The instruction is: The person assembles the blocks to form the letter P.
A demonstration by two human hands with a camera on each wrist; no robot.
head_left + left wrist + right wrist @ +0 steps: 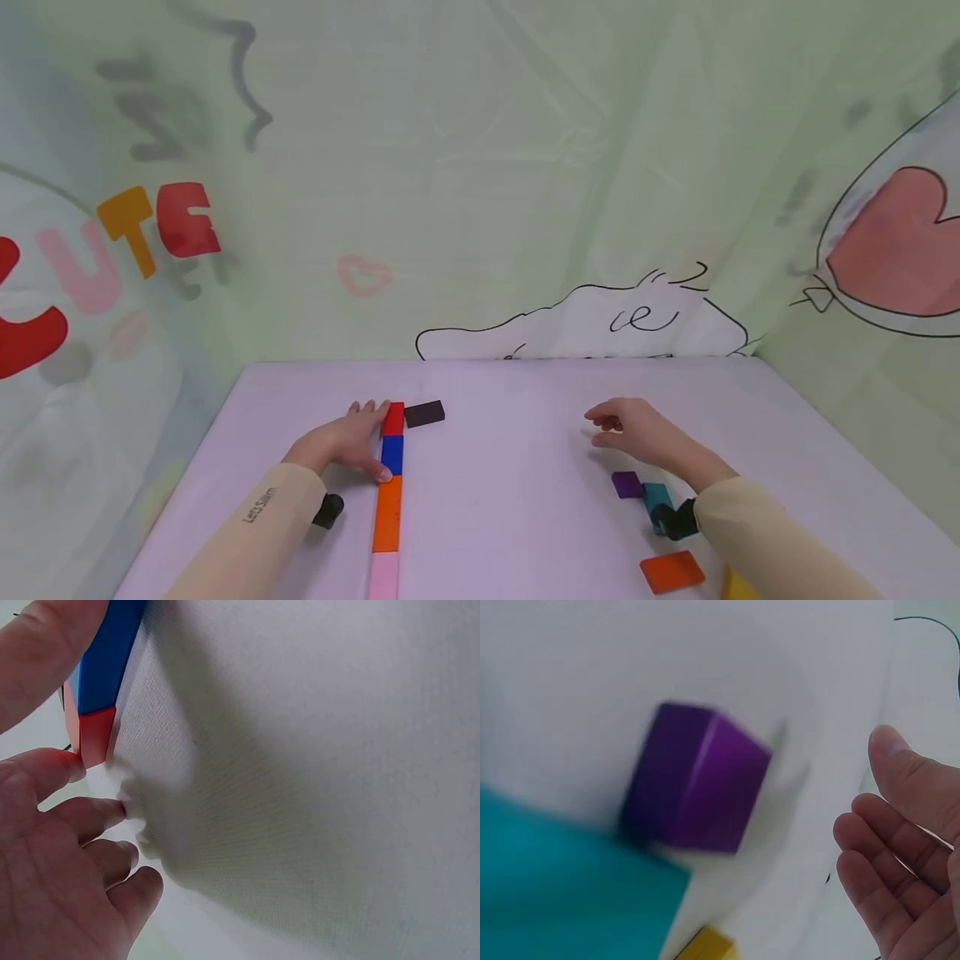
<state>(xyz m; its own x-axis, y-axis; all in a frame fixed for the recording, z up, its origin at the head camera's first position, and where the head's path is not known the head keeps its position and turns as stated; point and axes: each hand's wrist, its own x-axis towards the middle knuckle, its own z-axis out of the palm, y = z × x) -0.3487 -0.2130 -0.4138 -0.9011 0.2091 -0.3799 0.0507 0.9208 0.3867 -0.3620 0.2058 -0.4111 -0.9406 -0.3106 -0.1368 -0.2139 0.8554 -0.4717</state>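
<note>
A straight row of blocks runs toward the front of the table: red [393, 419], blue [392, 455], orange [387, 512] and pink [384, 575]. My left hand [348, 440] lies along its left side, fingers spread. The index fingertip touches the red block, and the thumb lies near the joint of blue and orange. In the left wrist view the blue block [112, 660] meets the red block. A dark block [424, 413] lies against the row's right side at the far end. Holding nothing, my right hand [637, 429] hovers with loosely bent fingers beyond a purple block [627, 484].
Near the right forearm lie a teal block [656, 497], an orange block [672, 572] and a partly hidden yellow block [738, 586]. The pale table [510, 483] backs onto a printed curtain [465, 183]. Dark wrist devices [327, 510] sit at both cuffs.
</note>
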